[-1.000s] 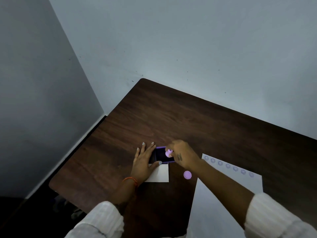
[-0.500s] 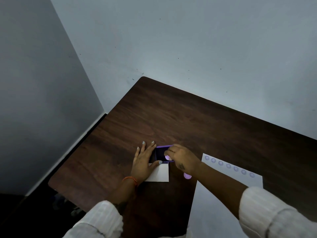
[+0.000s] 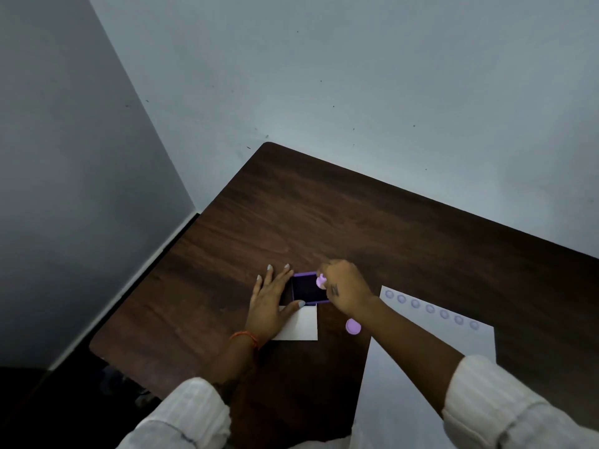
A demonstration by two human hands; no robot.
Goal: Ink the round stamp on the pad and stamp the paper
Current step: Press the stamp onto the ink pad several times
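At the lower right of the frame the paper (image 3: pixel 431 367) lies on the bench (image 3: pixel 324 222), a row of round prints along its far edge. Just beyond, mid-frame, the right hand (image 3: pixel 346 288) has its grip closed on the round stamp (image 3: pixel 321 281) at the ink pad (image 3: pixel 308 288). The left hand (image 3: pixel 270 303), fingers spread flat, steadies the pad. Press squarely, then lift straight up to avoid smearing.

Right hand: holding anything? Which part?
Right hand pinches the pink round stamp by its upper handle, at the ink pad. Left hand only steadies the pad.
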